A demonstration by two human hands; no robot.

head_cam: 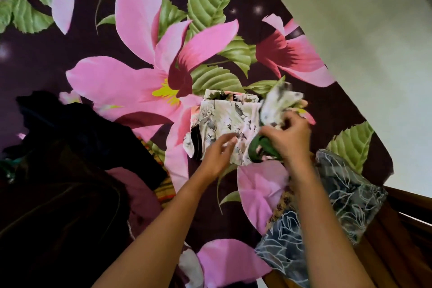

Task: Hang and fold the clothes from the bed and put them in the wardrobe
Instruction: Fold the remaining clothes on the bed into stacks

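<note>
The right hand curls its fingers round a bunched end of the white, grey-printed cloth garment, raising it, probably to turn it over the flat part. The left hand, fingers nearly straight and gripping nothing, presses the flat part down, likely to keep the fold from slipping. The garment lies on the dark, pink-flowered bed sheet. Left of the garment sits a heap of dark clothes, seemingly unfolded. To the garment's right, nearer the person, lies a folded blue-grey leaf-patterned cloth.
</note>
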